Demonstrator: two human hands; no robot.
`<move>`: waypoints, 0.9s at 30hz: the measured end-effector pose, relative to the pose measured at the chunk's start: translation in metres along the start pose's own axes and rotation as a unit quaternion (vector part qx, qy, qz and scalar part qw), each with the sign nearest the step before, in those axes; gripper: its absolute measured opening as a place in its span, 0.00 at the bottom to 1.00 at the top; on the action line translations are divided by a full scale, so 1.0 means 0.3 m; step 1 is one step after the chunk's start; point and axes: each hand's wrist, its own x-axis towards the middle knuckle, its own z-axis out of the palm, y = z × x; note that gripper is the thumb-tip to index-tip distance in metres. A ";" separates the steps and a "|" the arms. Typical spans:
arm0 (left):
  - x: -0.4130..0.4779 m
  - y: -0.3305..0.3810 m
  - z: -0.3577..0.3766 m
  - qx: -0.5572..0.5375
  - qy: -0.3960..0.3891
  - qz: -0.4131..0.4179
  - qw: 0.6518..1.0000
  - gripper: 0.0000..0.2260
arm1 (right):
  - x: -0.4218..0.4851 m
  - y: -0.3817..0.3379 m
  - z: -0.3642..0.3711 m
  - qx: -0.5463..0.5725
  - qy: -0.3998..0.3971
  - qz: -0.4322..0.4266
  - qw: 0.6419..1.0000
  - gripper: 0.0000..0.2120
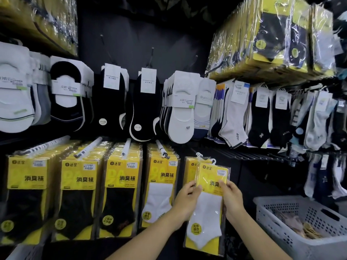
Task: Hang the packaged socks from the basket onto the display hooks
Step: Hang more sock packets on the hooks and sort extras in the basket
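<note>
A yellow packaged pair of white socks [208, 209] is held upright in front of the lower display row. My left hand [187, 199] grips its left edge and my right hand [231, 198] grips its right edge. Its white plastic hanger [213, 161] sits just below and right of the tip of a display hook [199, 155]. Another yellow pack [189, 169] hangs on that hook behind it. The grey perforated basket [277, 222] stands at the lower right with several more packs inside.
Four full hooks of yellow sock packs [120, 188] fill the lower row to the left. Loose ankle and boat socks [181, 106] hang in the row above. Wire shelving [249, 156] runs along the right, with stacked yellow packs [272, 36] overhead.
</note>
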 end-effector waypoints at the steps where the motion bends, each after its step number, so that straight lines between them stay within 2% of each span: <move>1: 0.006 0.001 0.010 -0.005 0.005 0.004 1.000 0.19 | 0.014 -0.004 0.007 -0.006 0.001 -0.005 1.000 0.05; 5: 0.040 -0.022 0.021 -0.034 0.037 0.004 0.999 0.16 | 0.069 -0.012 0.035 -0.060 -0.025 -0.055 0.996 0.05; 10: 0.091 -0.082 0.001 -0.031 0.044 -0.008 0.999 0.16 | 0.145 0.018 0.074 -0.115 -0.031 -0.059 0.991 0.06; 15: 0.094 -0.122 -0.039 0.024 0.037 0.004 0.999 0.16 | 0.173 0.063 0.095 -0.090 0.037 0.013 0.995 0.16; 17: 0.058 -0.161 -0.070 0.059 0.024 -0.001 0.998 0.21 | 0.143 0.091 0.079 -0.113 0.083 0.030 0.990 0.17; 19: -0.009 -0.223 -0.101 0.107 0.021 0.010 0.994 0.21 | 0.088 0.146 0.056 -0.138 0.094 0.042 0.985 0.16; 23: -0.250 -0.454 -0.175 0.177 0.014 -0.012 0.984 0.19 | -0.140 0.359 0.021 -0.158 0.002 0.101 0.982 0.13; 27: -0.589 -0.744 -0.282 0.192 0.012 -0.138 0.972 0.18 | -0.466 0.650 -0.022 -0.176 -0.120 0.239 0.947 0.05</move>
